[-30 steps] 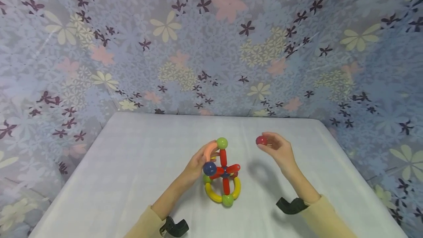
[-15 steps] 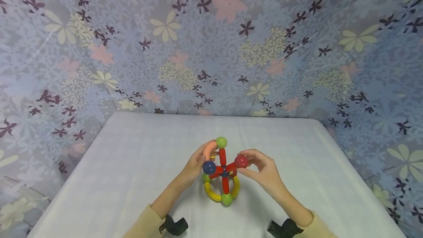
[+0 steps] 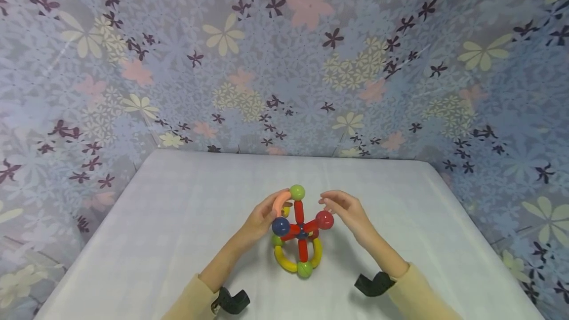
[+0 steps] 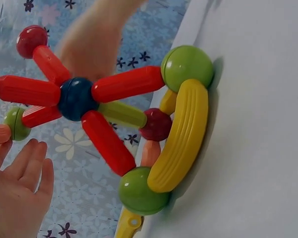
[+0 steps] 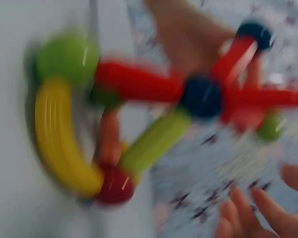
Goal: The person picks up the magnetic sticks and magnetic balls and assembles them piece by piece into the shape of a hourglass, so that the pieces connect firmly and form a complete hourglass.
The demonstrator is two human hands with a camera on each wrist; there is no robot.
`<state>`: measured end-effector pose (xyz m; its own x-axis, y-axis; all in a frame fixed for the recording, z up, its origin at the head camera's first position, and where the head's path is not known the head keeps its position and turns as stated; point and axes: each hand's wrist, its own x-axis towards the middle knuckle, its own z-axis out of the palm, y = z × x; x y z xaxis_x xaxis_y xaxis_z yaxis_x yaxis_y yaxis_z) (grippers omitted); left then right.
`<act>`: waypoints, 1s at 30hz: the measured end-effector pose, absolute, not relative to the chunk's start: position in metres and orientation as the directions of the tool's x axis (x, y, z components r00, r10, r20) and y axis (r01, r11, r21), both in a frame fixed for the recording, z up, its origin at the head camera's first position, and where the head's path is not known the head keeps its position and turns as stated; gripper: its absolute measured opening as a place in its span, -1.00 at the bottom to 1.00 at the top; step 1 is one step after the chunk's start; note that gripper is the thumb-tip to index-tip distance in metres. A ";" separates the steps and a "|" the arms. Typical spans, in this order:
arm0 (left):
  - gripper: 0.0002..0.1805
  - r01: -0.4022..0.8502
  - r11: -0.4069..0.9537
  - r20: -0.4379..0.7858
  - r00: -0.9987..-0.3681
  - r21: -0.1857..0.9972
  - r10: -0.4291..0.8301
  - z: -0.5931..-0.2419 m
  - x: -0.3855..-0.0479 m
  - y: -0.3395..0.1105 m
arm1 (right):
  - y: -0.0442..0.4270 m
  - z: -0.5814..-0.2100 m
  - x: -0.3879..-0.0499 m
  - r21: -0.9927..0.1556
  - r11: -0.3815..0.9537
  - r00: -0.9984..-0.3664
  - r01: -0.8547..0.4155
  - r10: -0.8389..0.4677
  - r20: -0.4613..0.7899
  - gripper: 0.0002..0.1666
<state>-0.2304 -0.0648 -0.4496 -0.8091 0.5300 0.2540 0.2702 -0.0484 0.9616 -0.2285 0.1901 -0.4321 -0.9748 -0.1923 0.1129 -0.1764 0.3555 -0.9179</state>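
Observation:
A toy structure of coloured balls and rods stands on the table, with a dark blue centre ball (image 4: 78, 99) joining several straight red rods (image 4: 109, 142). In the head view my left hand (image 3: 259, 219) grips a curved orange rod (image 3: 279, 203), which spans a top green ball (image 3: 297, 192) and an outer blue ball (image 3: 281, 226). A red ball (image 3: 325, 220) sits on the end of the right-hand red rod. Just behind and right of that ball, my right hand (image 3: 351, 210) holds nothing, its fingers loosely extended. Curved yellow rods (image 4: 184, 134) form the base.
A white cloth covers the table (image 3: 200, 196) around the structure. Behind the far edge hangs a flowered cloth backdrop (image 3: 284, 88). Dark straps with camera mounts (image 3: 375, 284) sit at both wrists.
My right hand brought the red ball leftward onto the end of the red rod, let it go, then drew slightly back. My left hand has kept its hold on the curved orange rod.

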 end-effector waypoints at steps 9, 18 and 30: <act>-0.15 0.421 0.083 0.320 -0.790 0.903 0.522 -0.447 -0.233 -0.069 | 0.175 -0.463 -0.315 -0.786 0.475 -0.793 -0.394 -0.609 0.030 -0.59; -0.15 0.456 0.125 0.332 -0.785 0.881 0.523 -0.443 -0.232 -0.071 | 0.155 -0.483 -0.334 -0.802 0.475 -0.720 -0.362 -0.689 -0.083 -0.63; -0.35 0.362 0.178 0.229 -0.830 0.915 0.509 -0.427 -0.230 -0.081 | 0.164 -0.485 -0.332 -0.711 0.652 -0.912 -0.262 -0.408 -0.038 -0.77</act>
<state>-0.2302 -0.0806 -0.4268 -0.8295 0.5093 0.2292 0.3619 0.1776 0.9152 -0.3318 0.1637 -0.4851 -0.9123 -0.4079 -0.0379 -0.2620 0.6521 -0.7114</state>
